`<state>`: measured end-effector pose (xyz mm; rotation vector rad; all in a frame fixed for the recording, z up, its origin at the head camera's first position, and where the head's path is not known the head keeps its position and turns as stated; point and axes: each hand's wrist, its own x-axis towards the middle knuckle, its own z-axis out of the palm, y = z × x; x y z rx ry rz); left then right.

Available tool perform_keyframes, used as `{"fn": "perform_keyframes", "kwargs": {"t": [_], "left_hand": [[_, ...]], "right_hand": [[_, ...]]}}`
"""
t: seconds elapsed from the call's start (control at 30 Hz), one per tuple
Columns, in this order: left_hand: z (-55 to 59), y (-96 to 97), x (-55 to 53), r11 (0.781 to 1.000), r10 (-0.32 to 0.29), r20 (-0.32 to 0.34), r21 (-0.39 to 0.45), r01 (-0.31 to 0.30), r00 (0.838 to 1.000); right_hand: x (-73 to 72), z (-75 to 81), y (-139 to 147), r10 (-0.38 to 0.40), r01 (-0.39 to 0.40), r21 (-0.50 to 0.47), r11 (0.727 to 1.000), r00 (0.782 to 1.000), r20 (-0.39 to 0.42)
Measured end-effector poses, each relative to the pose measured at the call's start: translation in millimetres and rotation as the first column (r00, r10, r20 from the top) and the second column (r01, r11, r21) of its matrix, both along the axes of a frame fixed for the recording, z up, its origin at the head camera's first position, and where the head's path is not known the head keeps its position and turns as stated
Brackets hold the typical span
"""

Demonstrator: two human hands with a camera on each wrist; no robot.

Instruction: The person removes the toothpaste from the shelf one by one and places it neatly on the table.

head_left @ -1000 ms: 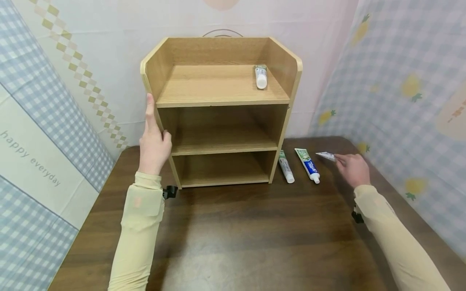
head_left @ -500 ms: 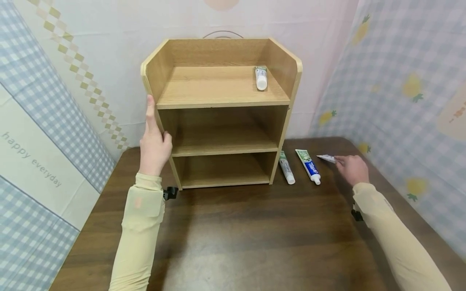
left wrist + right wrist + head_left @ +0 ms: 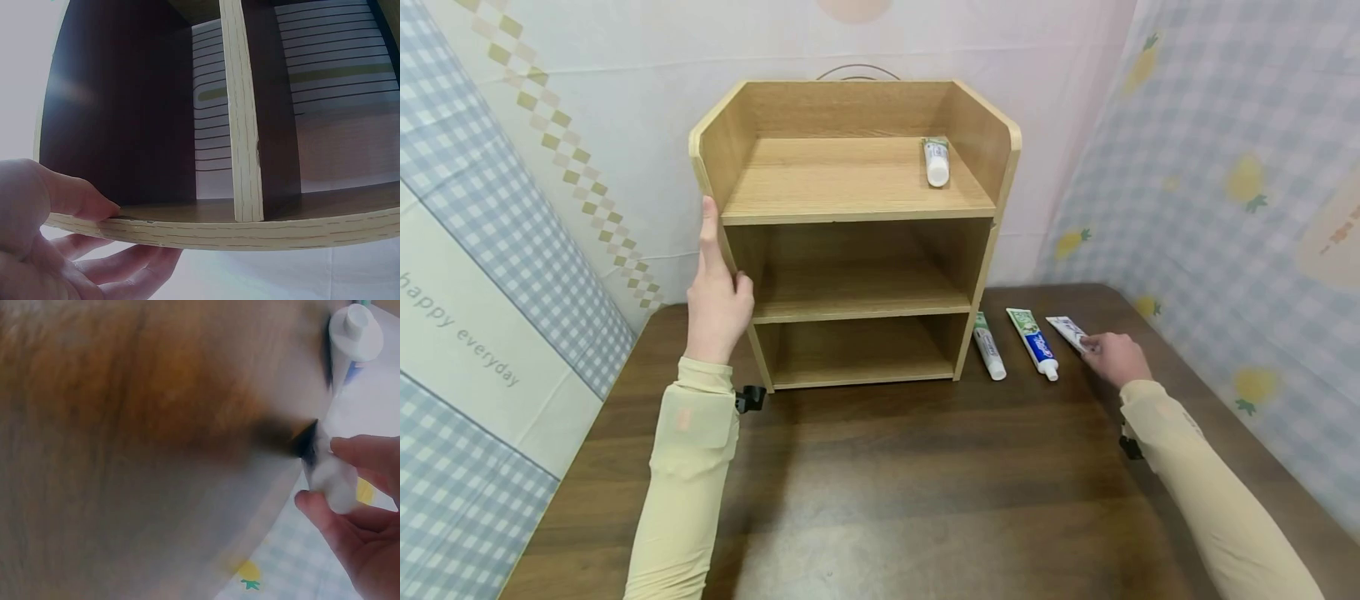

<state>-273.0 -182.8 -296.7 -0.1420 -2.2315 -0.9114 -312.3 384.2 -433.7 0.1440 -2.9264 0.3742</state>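
My left hand [image 3: 718, 304] grips the left side panel of a small wooden shelf unit [image 3: 857, 212]. In the left wrist view the thumb [image 3: 84, 199] lies inside the panel's front edge and the fingers [image 3: 134, 272] are behind it. My right hand [image 3: 1118, 358] pinches a white toothpaste tube [image 3: 1066, 330] near its cap end, at the table's right. The right wrist view shows its white cap [image 3: 337, 487] between thumb and fingers. Left of it lie a green-and-blue toothpaste tube [image 3: 1034, 343] and a grey-and-green tube [image 3: 989, 348]. Another white tube [image 3: 936, 162] lies on the top shelf.
The shelf unit stands at the back of a dark brown wooden table [image 3: 880, 492]. A pale patterned cloth [image 3: 865, 42] hangs behind, with checked cloths at both sides. The grey-and-green tube lies right beside the unit's lower right panel.
The tube in my right hand has turned from edge-on to showing its flat printed face. The right hand has shifted slightly left and nearer. My left hand has stayed on the shelf panel.
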Motion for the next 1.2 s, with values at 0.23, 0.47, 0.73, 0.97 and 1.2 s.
{"fn": "perform_keyframes", "kwargs": {"t": [0.23,0.47,0.73,0.97,1.2], "left_hand": [[-0.4,-0.7,0.2,1.0,-0.003,-0.002,-0.002,0.003,1.0],[1.8,0.1,1.0,1.0,-0.002,0.017,0.0,0.002,1.0],[1.2,0.4,1.2,1.0,-0.006,0.021,0.002,0.006,1.0],[0.4,1.0,0.0,1.0,-0.013,0.023,-0.002,0.013,1.0],[-0.3,-0.8,0.2,1.0,-0.015,0.014,-0.006,0.015,1.0]], "right_hand": [[-2.0,-4.6,-2.5,0.036,-0.037,0.017,0.999,0.998,0.057],[-4.4,-5.7,-1.5,0.031,-0.035,0.03,0.999,0.994,0.105],[-2.6,-2.1,-2.5,0.003,-0.011,0.057,0.998,0.99,0.142],[6.2,14.2,-11.6,-0.036,0.026,0.079,0.997,0.991,0.13],[35.0,81.5,-67.3,0.111,-0.111,0.115,0.987,0.994,0.007]]}}
